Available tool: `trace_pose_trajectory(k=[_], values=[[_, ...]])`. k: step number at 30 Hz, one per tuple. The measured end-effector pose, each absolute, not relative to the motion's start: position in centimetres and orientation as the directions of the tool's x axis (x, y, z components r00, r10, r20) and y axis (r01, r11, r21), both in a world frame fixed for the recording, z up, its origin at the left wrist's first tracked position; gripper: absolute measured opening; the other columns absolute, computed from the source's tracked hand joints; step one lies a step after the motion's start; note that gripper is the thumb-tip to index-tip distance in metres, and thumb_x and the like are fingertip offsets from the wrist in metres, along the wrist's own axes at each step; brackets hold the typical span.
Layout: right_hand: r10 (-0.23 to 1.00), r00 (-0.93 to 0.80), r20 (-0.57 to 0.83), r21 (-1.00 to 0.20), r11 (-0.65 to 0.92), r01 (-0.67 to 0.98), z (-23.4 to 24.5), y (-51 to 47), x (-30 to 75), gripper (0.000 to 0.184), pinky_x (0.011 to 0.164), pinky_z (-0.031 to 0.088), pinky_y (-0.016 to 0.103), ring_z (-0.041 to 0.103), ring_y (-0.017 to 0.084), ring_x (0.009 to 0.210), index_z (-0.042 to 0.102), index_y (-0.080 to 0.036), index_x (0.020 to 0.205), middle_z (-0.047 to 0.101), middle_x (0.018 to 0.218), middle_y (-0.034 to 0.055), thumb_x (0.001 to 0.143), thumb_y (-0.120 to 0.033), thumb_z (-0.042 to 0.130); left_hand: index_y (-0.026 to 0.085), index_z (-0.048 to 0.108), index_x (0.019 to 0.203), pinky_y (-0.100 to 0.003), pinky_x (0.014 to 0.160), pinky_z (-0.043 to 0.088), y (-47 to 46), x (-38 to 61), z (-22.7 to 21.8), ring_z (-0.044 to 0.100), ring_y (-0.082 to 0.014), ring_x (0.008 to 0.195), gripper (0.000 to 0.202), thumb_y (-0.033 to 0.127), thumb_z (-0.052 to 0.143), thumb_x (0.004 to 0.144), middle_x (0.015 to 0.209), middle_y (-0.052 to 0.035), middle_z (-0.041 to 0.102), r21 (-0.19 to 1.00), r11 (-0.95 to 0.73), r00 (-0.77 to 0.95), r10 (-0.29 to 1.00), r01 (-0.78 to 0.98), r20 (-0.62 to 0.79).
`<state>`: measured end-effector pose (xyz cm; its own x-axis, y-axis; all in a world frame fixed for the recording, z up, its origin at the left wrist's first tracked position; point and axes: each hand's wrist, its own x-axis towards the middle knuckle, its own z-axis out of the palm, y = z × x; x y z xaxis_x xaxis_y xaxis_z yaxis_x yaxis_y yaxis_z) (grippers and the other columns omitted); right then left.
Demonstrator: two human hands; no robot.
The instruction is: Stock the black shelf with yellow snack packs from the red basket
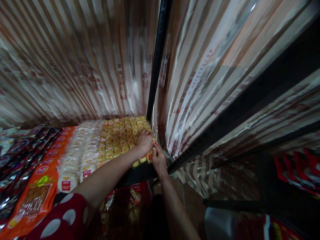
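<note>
Small yellow-wrapped snack packets [122, 130] stand in tight rows at the shelf's right corner. Over their right-hand rows, my left hand [145, 140] has its fingers bent down onto the packets. My right hand [159, 161] is just in front and to the right, thumb and fingers pinched together at the row's right edge, by a packet with a reddish label [149, 156]. The two hands are close together. Dim light and the hands themselves hide exactly what the fingertips grip.
Left of the packets lie clear-wrapped round white cakes [68, 170], orange snack bags [41, 180] and dark shiny packs [15, 170]. A black upright post [157, 60] stands behind the corner. Striped curtains [100, 66] hang around. A red crate [120, 213] with packets is below.
</note>
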<state>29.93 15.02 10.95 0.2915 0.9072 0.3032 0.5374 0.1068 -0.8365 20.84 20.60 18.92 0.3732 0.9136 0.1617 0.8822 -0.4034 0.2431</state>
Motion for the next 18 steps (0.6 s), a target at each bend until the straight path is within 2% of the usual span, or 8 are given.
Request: trace_pose_trajectory(k=[4, 9, 14, 18], values=[[0.925, 0.288, 0.247, -0.872, 0.082, 0.483, 10.7, 15.0, 29.9, 0.051, 0.107, 0.032, 0.040, 0.049, 0.023, 0.121, 0.060, -0.006, 0.117, 0.056, 0.126, 0.0166, 0.085, -0.036, 0.035, 0.016, 0.063, 0.100, -0.031, 0.090, 0.042, 20.6, 20.8, 18.9, 0.045, -0.0230, 0.108, 0.022, 0.019, 0.049, 0.083, 0.104, -0.0092, 0.058, 0.217, -0.401, 0.374, 0.914, 0.890, 0.157], [0.945, 0.279, 0.167, -0.925, 0.052, 0.376, 10.7, 15.0, 30.2, 0.051, 0.109, 0.029, 0.040, 0.045, 0.021, 0.125, 0.059, -0.010, 0.118, 0.052, 0.131, 0.0129, 0.086, -0.041, 0.034, 0.012, 0.061, 0.103, -0.033, 0.091, 0.042, 20.4, 20.7, 19.1, 0.043, -0.0240, 0.109, 0.024, 0.017, 0.050, 0.082, 0.109, -0.0123, 0.056, 0.229, -0.391, 0.355, 0.917, 0.892, 0.181], [0.935, 0.328, 0.134, -0.930, 0.005, 0.366, 11.1, 13.5, 29.7, 0.051, 0.109, 0.027, 0.041, 0.043, 0.022, 0.125, 0.061, -0.009, 0.114, 0.050, 0.133, 0.0150, 0.087, -0.043, 0.035, 0.012, 0.062, 0.098, -0.033, 0.092, 0.041, 18.9, 19.9, 20.3, 0.045, -0.0221, 0.106, 0.021, 0.018, 0.048, 0.084, 0.102, -0.0103, 0.057, 0.327, -0.480, 0.359, 0.858, 0.814, 0.367], [0.870, 0.411, 0.273, -0.933, 0.136, 0.333, 12.6, 9.7, 28.1, 0.044, 0.101, 0.036, 0.040, 0.052, 0.020, 0.113, 0.060, -0.012, 0.110, 0.059, 0.119, 0.0131, 0.089, -0.041, 0.034, 0.016, 0.063, 0.094, -0.032, 0.090, 0.043, 14.1, 17.7, 20.7, 0.050, -0.0179, 0.098, 0.023, 0.013, 0.042, 0.085, 0.096, -0.0064, 0.061, 0.470, -0.587, 0.312, 0.782, 0.660, 0.539]])
